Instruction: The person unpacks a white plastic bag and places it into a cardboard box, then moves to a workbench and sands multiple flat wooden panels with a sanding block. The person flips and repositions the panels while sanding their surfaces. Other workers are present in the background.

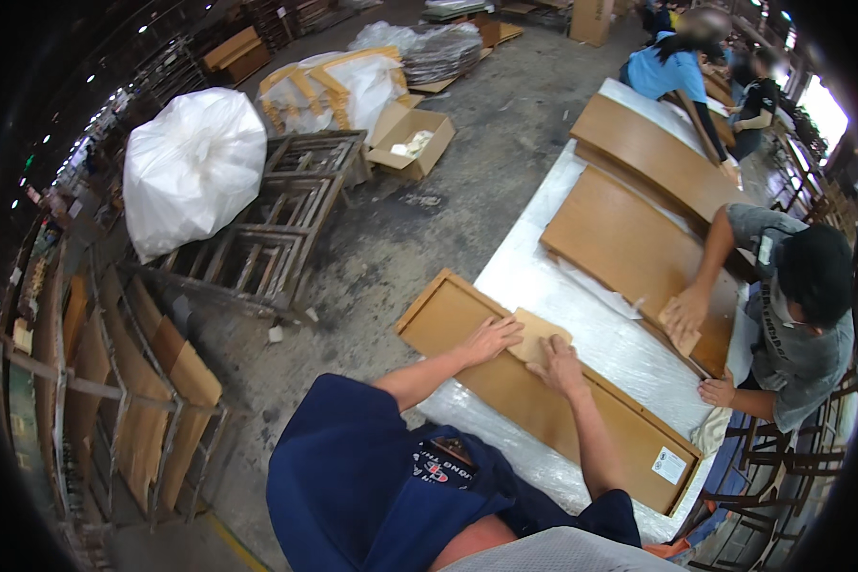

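A long brown wooden panel (604,427) with a raised rim lies in front of me on a wrapped table. Across its inner face rests a tan sheet (538,330), perhaps paper or thin card; its exact kind I cannot tell. My left hand (492,341) lies on the panel, fingers stretched out to the sheet's left edge. At the sheet's lower right corner, my right hand (557,364) presses down with its fingers spread. Toward the panel's right end there is a white label (669,465).
Opposite, a person in a grey shirt (810,324) rubs a second brown panel (629,238) with a tan pad (682,334). Beyond, a person in blue (665,74) leans over another panel (639,143). To the left are a wooden rack (286,210), white bag (195,167) and carton (412,141).
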`<state>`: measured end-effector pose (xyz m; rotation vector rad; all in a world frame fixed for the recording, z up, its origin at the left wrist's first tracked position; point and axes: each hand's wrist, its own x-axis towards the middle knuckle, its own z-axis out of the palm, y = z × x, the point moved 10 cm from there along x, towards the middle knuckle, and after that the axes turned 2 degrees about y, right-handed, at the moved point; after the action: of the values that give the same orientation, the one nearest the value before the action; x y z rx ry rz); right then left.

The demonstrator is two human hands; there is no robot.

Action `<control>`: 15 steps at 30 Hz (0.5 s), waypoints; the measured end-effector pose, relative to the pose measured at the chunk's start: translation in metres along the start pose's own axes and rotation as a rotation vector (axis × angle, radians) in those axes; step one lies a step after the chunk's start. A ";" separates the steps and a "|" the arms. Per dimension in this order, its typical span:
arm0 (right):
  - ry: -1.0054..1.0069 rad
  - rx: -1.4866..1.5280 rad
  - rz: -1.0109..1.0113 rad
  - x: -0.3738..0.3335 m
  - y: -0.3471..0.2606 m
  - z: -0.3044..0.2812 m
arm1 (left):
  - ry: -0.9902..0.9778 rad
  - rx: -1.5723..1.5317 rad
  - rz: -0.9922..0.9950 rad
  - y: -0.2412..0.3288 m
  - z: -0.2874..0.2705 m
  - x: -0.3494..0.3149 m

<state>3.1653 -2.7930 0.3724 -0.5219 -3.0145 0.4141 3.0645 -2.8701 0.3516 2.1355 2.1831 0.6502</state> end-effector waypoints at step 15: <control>0.104 -0.020 0.285 -0.016 0.063 0.023 | -0.141 0.048 0.076 -0.006 0.018 -0.004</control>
<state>3.1981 -2.7467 0.3331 -0.9486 -2.8536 0.3584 3.0638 -2.8684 0.3326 2.2228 2.0755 0.4393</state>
